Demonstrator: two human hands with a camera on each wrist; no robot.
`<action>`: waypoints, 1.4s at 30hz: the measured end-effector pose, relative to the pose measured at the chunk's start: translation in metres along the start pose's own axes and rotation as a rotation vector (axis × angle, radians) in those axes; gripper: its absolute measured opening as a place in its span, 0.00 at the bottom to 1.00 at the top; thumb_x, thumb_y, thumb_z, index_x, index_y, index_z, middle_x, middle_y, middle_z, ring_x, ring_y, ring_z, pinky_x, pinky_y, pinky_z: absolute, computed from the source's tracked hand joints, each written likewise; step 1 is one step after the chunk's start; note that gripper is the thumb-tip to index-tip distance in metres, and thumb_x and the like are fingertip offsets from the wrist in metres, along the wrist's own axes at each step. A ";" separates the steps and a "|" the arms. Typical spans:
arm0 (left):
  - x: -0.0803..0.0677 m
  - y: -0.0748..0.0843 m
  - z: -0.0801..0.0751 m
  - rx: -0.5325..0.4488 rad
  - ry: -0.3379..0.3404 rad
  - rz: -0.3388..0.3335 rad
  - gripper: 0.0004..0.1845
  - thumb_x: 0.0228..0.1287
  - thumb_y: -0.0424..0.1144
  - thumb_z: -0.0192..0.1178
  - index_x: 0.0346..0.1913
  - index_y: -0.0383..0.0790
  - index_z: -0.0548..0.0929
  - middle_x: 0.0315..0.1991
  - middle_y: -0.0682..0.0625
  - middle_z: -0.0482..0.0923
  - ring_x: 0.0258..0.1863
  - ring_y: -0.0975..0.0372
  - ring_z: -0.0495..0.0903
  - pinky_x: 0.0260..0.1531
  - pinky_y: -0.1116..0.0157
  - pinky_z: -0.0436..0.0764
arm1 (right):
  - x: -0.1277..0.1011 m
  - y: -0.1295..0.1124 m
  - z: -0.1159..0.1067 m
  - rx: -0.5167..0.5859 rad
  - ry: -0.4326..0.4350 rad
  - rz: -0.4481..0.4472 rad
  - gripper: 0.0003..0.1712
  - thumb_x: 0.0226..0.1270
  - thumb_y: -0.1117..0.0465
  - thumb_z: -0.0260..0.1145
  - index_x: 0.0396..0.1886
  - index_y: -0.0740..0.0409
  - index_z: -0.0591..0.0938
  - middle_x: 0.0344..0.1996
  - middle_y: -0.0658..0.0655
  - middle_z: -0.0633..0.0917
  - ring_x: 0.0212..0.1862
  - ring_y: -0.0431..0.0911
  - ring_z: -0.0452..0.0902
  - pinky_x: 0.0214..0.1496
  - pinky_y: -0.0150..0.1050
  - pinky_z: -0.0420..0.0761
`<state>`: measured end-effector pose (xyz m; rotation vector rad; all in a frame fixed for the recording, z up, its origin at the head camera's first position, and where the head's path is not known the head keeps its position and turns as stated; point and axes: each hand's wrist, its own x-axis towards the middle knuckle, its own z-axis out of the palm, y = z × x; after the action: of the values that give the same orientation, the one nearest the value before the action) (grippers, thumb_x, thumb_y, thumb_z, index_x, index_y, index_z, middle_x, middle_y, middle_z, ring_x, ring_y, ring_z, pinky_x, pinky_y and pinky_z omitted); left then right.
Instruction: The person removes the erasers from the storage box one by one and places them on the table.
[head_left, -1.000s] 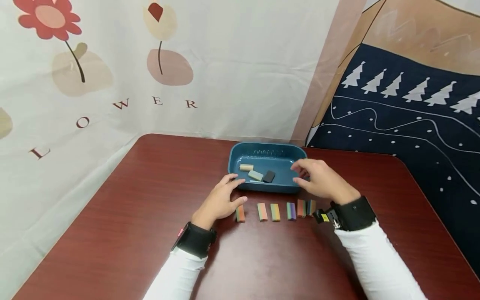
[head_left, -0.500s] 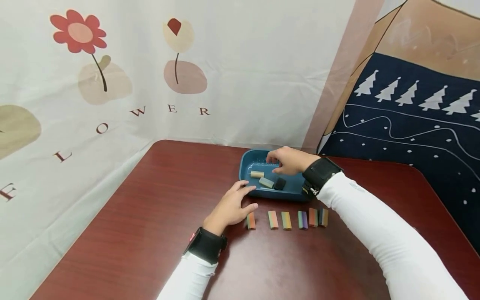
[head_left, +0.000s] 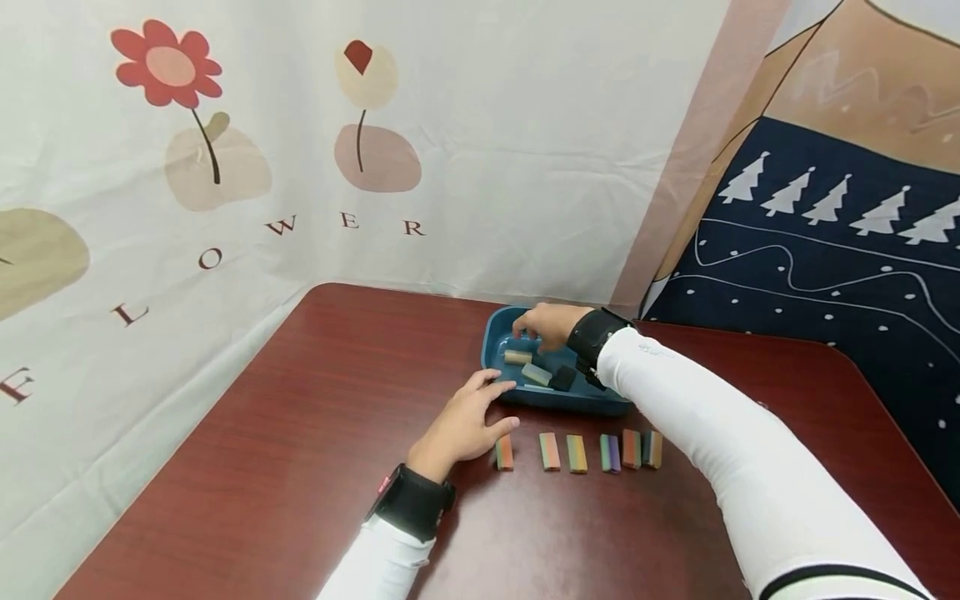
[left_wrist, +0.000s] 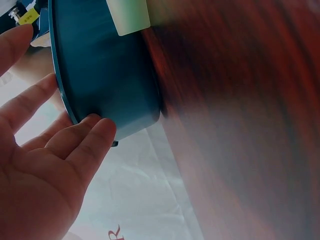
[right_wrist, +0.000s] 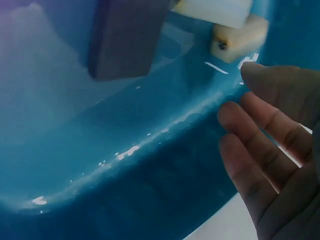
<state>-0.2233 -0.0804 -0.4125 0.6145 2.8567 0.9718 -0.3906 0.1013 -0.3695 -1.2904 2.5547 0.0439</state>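
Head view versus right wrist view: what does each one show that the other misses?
Only the head view shows the left hand touching the tray's near rim, the row of six striped blocks on the red-brown table, and the flower-print curtain. Only the right wrist view shows a small dark hole in the end of the beige block. Both show the blue tray, the right hand open inside it, and the dark block.

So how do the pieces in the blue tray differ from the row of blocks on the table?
The tray pieces number three, plain beige, pale green and black, lying scattered at angles inside the blue tray. The row blocks number six, multicoloured striped, lined up side by side on the table. Both sets are small oblong pieces.
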 end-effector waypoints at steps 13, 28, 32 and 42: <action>0.000 0.000 0.002 -0.009 0.008 0.002 0.29 0.68 0.47 0.62 0.69 0.42 0.72 0.71 0.43 0.58 0.66 0.48 0.65 0.59 0.48 0.70 | 0.020 -0.006 0.016 -0.121 -0.076 -0.072 0.32 0.63 0.76 0.65 0.65 0.51 0.74 0.48 0.58 0.83 0.44 0.49 0.82 0.42 0.38 0.82; 0.000 0.001 0.001 -0.003 0.013 -0.002 0.29 0.68 0.46 0.62 0.68 0.42 0.72 0.71 0.43 0.59 0.65 0.49 0.65 0.59 0.48 0.70 | 0.023 -0.007 0.022 -0.120 -0.047 -0.099 0.21 0.69 0.69 0.63 0.60 0.51 0.79 0.48 0.57 0.84 0.44 0.49 0.83 0.43 0.38 0.83; -0.001 0.002 0.002 -0.005 0.013 0.001 0.29 0.67 0.46 0.62 0.68 0.41 0.72 0.70 0.43 0.59 0.65 0.48 0.65 0.59 0.48 0.70 | 0.021 -0.007 0.019 -0.103 -0.033 -0.093 0.22 0.67 0.70 0.64 0.59 0.51 0.80 0.49 0.57 0.84 0.45 0.49 0.82 0.45 0.39 0.82; -0.003 0.002 0.001 -0.011 0.015 -0.001 0.29 0.68 0.46 0.61 0.68 0.42 0.72 0.71 0.43 0.58 0.66 0.48 0.65 0.59 0.48 0.70 | 0.009 -0.009 0.005 -0.020 0.020 -0.059 0.22 0.66 0.69 0.66 0.59 0.54 0.78 0.39 0.57 0.83 0.33 0.45 0.79 0.39 0.39 0.81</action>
<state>-0.2200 -0.0793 -0.4121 0.6072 2.8628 0.9951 -0.3879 0.0896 -0.3758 -1.3797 2.5375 0.0457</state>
